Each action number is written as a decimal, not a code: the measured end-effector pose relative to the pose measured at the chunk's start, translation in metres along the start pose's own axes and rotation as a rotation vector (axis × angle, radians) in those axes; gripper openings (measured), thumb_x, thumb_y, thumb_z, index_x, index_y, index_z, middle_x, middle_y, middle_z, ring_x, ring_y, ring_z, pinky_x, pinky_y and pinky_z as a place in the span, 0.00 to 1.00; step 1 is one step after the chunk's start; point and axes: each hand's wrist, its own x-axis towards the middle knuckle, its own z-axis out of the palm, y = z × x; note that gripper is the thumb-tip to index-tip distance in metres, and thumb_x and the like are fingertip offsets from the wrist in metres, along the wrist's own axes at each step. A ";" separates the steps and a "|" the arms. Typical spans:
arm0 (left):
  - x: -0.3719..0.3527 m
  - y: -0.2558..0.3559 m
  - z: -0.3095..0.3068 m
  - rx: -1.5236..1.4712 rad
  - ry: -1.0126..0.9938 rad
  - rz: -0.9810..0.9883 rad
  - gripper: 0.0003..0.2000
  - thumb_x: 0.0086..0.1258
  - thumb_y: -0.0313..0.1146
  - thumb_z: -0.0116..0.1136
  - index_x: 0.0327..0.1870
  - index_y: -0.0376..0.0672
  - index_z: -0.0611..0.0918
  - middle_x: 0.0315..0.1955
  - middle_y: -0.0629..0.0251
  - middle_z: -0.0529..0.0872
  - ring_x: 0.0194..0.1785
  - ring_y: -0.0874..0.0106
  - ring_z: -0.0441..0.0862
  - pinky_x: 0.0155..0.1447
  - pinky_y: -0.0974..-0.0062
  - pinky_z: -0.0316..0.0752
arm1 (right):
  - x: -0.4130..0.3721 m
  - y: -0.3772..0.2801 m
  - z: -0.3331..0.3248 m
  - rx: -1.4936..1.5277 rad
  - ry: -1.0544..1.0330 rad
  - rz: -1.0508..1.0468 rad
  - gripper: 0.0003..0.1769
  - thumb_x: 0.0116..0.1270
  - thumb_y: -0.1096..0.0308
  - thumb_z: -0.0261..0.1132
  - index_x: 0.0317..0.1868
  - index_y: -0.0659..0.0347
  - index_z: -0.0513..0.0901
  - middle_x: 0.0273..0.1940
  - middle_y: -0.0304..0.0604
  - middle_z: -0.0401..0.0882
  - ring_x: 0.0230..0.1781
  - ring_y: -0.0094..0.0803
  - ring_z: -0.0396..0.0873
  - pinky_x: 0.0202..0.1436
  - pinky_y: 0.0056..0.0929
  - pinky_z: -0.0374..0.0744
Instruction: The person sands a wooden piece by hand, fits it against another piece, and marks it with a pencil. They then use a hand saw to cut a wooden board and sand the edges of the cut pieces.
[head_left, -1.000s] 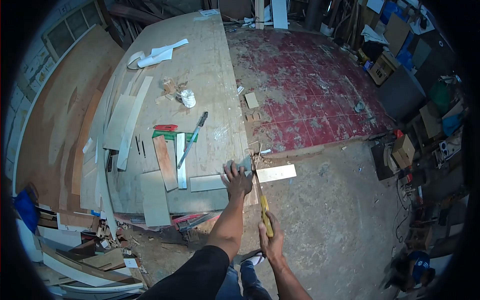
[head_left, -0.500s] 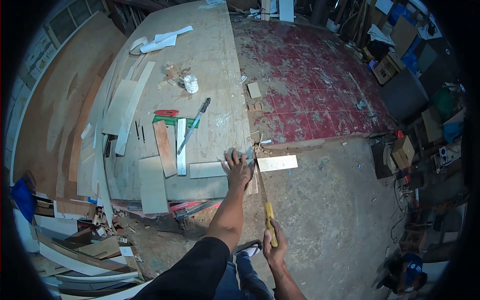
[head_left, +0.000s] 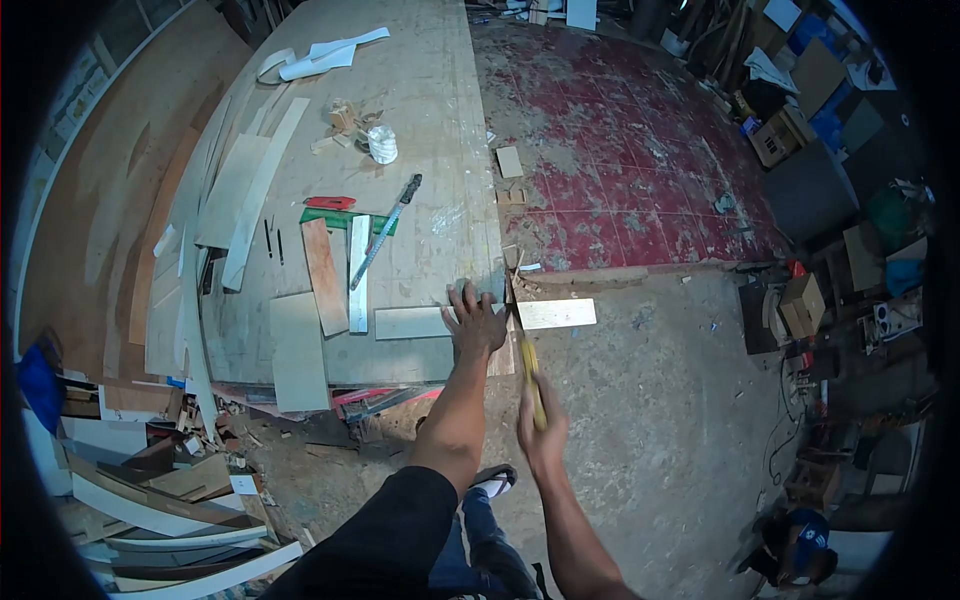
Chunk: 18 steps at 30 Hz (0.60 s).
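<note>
A pale wooden board (head_left: 558,313) lies across the right edge of the workbench, its right end overhanging the floor. My left hand (head_left: 475,325) rests flat on it near that edge, fingers spread. A handsaw (head_left: 531,362) with a yellow handle is gripped in my right hand (head_left: 543,410). Its thin blade meets the board just right of my left hand, and most of the blade is hard to make out. Left of the board lie a white strip (head_left: 359,285), a brownish strip (head_left: 323,275) and a hacksaw-like blade with a dark handle (head_left: 388,230).
The workbench (head_left: 420,130) also carries a red cutter (head_left: 329,203), a green tool (head_left: 345,218), two dark pencils, a white cup-like item (head_left: 382,145) and offcuts. Scrap wood (head_left: 170,500) piles at lower left. A raised red floor (head_left: 620,170) lies beyond; another person (head_left: 795,547) is at lower right.
My right hand has pushed the saw forward, so the handle is now closer to the board. My left hand stays pressed on the board. The view has shifted slightly.
</note>
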 end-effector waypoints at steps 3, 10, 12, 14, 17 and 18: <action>-0.003 0.000 -0.004 0.001 -0.079 -0.020 0.24 0.75 0.55 0.49 0.65 0.53 0.70 0.80 0.57 0.45 0.82 0.44 0.30 0.76 0.29 0.35 | 0.064 0.014 0.032 0.043 0.043 -0.173 0.18 0.73 0.70 0.60 0.61 0.65 0.78 0.51 0.66 0.82 0.56 0.56 0.83 0.52 0.39 0.81; 0.005 -0.009 0.014 0.006 0.070 0.015 0.23 0.73 0.57 0.52 0.62 0.56 0.73 0.79 0.60 0.51 0.82 0.45 0.34 0.75 0.31 0.35 | -0.040 -0.001 -0.019 -0.055 0.046 -0.093 0.18 0.72 0.74 0.61 0.60 0.68 0.79 0.47 0.61 0.85 0.42 0.41 0.88 0.47 0.32 0.82; -0.004 0.006 -0.011 -0.021 -0.053 -0.031 0.23 0.74 0.57 0.49 0.63 0.55 0.73 0.79 0.59 0.50 0.82 0.45 0.33 0.76 0.31 0.35 | -0.023 -0.017 -0.016 -0.068 0.027 -0.080 0.18 0.72 0.73 0.61 0.60 0.68 0.79 0.46 0.60 0.86 0.42 0.43 0.89 0.47 0.33 0.82; 0.000 0.002 -0.005 -0.033 -0.045 -0.016 0.25 0.75 0.57 0.48 0.64 0.52 0.72 0.79 0.56 0.49 0.82 0.44 0.33 0.75 0.30 0.36 | 0.041 -0.019 0.013 -0.078 0.013 -0.066 0.16 0.74 0.70 0.60 0.57 0.72 0.80 0.48 0.59 0.86 0.48 0.40 0.85 0.55 0.33 0.80; -0.001 -0.004 -0.005 0.000 -0.021 0.031 0.26 0.76 0.58 0.46 0.64 0.49 0.72 0.79 0.51 0.49 0.82 0.42 0.34 0.74 0.28 0.39 | 0.078 0.011 0.038 0.076 0.073 -0.098 0.17 0.74 0.69 0.60 0.58 0.72 0.80 0.51 0.61 0.84 0.54 0.41 0.83 0.58 0.33 0.78; -0.002 -0.003 -0.004 -0.016 -0.031 0.023 0.26 0.76 0.59 0.46 0.64 0.50 0.72 0.79 0.51 0.48 0.82 0.41 0.34 0.74 0.27 0.39 | 0.057 0.010 0.026 0.025 0.076 -0.152 0.17 0.74 0.71 0.60 0.59 0.71 0.79 0.50 0.63 0.84 0.51 0.46 0.85 0.55 0.35 0.80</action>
